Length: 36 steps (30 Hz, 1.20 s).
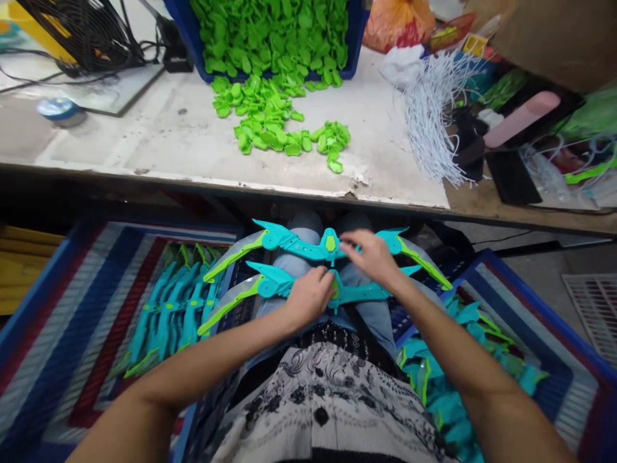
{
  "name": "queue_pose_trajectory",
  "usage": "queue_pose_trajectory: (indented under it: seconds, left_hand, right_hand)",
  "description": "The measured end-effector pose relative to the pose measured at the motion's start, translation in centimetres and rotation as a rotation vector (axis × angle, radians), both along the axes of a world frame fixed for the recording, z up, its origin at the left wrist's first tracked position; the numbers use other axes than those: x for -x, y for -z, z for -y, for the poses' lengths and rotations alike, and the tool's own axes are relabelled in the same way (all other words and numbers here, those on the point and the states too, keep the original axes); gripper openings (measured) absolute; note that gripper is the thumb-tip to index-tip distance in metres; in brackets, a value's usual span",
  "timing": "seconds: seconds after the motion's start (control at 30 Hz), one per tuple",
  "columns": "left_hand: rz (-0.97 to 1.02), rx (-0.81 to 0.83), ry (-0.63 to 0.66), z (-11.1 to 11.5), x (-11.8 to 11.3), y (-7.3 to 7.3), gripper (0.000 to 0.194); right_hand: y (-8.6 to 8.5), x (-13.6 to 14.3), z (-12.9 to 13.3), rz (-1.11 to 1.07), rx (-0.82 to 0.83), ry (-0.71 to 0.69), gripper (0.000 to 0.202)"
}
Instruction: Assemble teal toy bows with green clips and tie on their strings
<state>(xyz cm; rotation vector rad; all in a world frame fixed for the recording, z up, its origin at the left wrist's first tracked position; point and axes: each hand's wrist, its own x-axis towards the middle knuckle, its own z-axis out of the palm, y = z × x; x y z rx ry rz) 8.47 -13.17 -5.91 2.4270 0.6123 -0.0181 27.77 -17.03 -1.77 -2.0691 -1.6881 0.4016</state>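
Two teal toy bows lie across my lap, one behind the other, with lime-green strips and clear edges on their curved limbs. On the farther toy bow (pixel 303 247), a lime-green insert shows at the centre. My right hand (pixel 371 257) has its fingers closed at that bow's middle, just right of the insert. The fingers of my left hand (pixel 311 297) are curled onto the middle of the nearer toy bow (pixel 361 294), partly covering its green centre. Whether either hand also pinches a small part is hidden.
Ahead, a blue bin (pixel 354 45) of green plastic pieces (pixel 274 32) spills onto the worktable (pixel 183 141). White ties (pixel 429 116) and a black phone (pixel 513 177) lie to the right. Striped crates at both sides hold more bows, at left (pixel 168 308) and right (pixel 448 386).
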Motion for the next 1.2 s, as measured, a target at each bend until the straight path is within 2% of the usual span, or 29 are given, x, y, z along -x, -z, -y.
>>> queue_pose_trajectory:
  seconds: [0.07, 0.1, 0.17, 0.2, 0.3, 0.43, 0.53, 0.6, 0.7, 0.77, 0.83, 0.93, 1.0, 1.1, 1.2]
  left_hand:
    - [0.032, -0.112, 0.114, 1.5, 0.9, 0.3, 0.047]
    - [0.030, -0.134, 0.156, 1.9, 1.1, 0.6, 0.058]
    - [-0.013, -0.152, 0.195, 2.0, 1.2, 1.2, 0.071]
    - [-0.050, -0.160, 0.199, 1.8, 1.0, 1.4, 0.069]
    - [-0.157, -0.157, 0.192, 0.8, 0.5, 0.8, 0.061]
    - [-0.118, 0.038, 0.226, -1.3, 0.0, -1.8, 0.054]
    - [-0.107, 0.275, 0.284, -3.6, -0.9, -3.1, 0.036]
    - [-0.165, 0.454, 0.332, -5.0, -1.9, -2.9, 0.032]
    - [-0.246, 0.668, 0.299, -6.4, -3.4, -1.3, 0.035]
    - [-0.252, 0.754, 0.234, -6.7, -4.0, -0.1, 0.037]
    - [-0.261, 0.858, 0.196, -6.8, -4.2, 0.6, 0.038]
    - [-0.296, 1.026, 0.180, -6.7, -4.2, 0.8, 0.041]
    - [-0.305, 1.056, 0.171, -6.7, -4.1, 0.7, 0.044]
    - [-0.293, 1.038, 0.162, -6.8, -4.0, 0.7, 0.050]
    - [-0.278, 0.985, 0.158, -6.7, -3.9, 1.0, 0.052]
  right_hand:
    - [-1.5, -2.2, -4.6, 0.146, -0.234, 0.103, 0.025]
    - [-2.0, -3.2, -7.0, 0.201, -0.289, 0.139, 0.024]
    - [-2.2, -4.5, -11.4, 0.261, -0.285, 0.178, 0.024]
    - [-2.2, -4.9, -13.0, 0.276, -0.259, 0.181, 0.023]
    - [-2.4, -6.1, -15.1, 0.292, -0.182, 0.160, 0.018]
    - [-4.7, -9.7, -12.9, 0.292, -0.019, 0.185, 0.025]
    - [-6.1, -13.4, -10.7, 0.260, 0.174, 0.108, 0.018]
    - [-6.2, -15.0, -9.6, 0.232, 0.214, 0.082, 0.015]
    - [-5.3, -15.3, -8.3, 0.266, 0.100, 0.194, 0.025]
    - [-4.4, -14.6, -7.7, 0.303, -0.003, 0.286, 0.031]
    - [-3.6, -13.6, -7.3, 0.328, -0.057, 0.316, 0.032]
    - [-3.1, -12.2, -6.6, 0.356, -0.084, 0.304, 0.025]
    - [-2.9, -10.6, -5.4, 0.333, -0.154, 0.275, 0.022]
    - [-2.3, -6.0, -1.3, 0.209, -0.298, 0.098, 0.025]
    - [-0.3, 0.0, 4.5, 0.104, -0.312, -0.179, 0.020]
